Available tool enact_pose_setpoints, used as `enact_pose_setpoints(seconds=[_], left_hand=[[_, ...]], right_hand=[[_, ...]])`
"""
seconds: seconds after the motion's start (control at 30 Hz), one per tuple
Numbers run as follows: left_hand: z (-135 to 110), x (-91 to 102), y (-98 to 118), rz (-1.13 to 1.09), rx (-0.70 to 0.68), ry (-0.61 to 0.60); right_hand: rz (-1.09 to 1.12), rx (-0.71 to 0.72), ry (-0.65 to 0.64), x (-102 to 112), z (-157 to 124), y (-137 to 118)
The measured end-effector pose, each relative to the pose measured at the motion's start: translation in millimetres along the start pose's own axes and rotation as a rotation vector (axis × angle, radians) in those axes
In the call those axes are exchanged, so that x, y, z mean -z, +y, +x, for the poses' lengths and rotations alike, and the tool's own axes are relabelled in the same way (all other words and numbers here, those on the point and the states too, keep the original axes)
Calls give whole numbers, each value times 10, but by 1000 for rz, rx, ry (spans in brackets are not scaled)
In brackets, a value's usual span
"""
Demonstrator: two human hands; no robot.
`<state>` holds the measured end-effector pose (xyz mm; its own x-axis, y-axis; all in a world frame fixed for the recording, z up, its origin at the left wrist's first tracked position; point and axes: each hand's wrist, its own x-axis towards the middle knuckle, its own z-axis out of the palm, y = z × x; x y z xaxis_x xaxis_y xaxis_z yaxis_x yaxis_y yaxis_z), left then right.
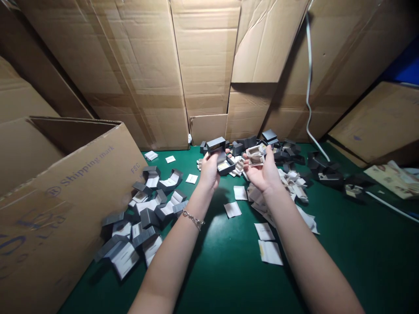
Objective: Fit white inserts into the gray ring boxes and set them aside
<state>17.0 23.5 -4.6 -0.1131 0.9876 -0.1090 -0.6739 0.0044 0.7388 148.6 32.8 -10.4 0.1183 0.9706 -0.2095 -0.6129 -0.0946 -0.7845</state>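
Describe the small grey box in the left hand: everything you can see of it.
The box is small, dark grey, seemingly card or leatherette, with a hinged lid. It is open: the lid stands up at the top, the base tips toward the right, showing a pale lining. The left hand grips it from below and behind, raised above the green table. The right hand is close beside it, not clearly touching.

We're basically boxed in by cardboard here: flattened cardboard sheets (203, 65) lean up as a wall all along the back, creased and taped. On the left sits a big carton (65, 187) printed "Shipping mark". The worktop (229, 270) has a dark green cover. A white cable (308, 87) hangs down the cardboard on the right, and there's a bit of blue (406, 65) behind. Lighting's pretty dim, corners go shadowy.
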Motion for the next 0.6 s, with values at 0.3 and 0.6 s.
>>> enact_pose_setpoints(seconds=[0.3,0.6], left_hand=[[31,37,-13,-13,-20,13],[-5,3,-7,-48,3,-12]], right_hand=[[121,-140,-70,-129,-162,-28],[206,-184,-29,-187,-205,-16]])
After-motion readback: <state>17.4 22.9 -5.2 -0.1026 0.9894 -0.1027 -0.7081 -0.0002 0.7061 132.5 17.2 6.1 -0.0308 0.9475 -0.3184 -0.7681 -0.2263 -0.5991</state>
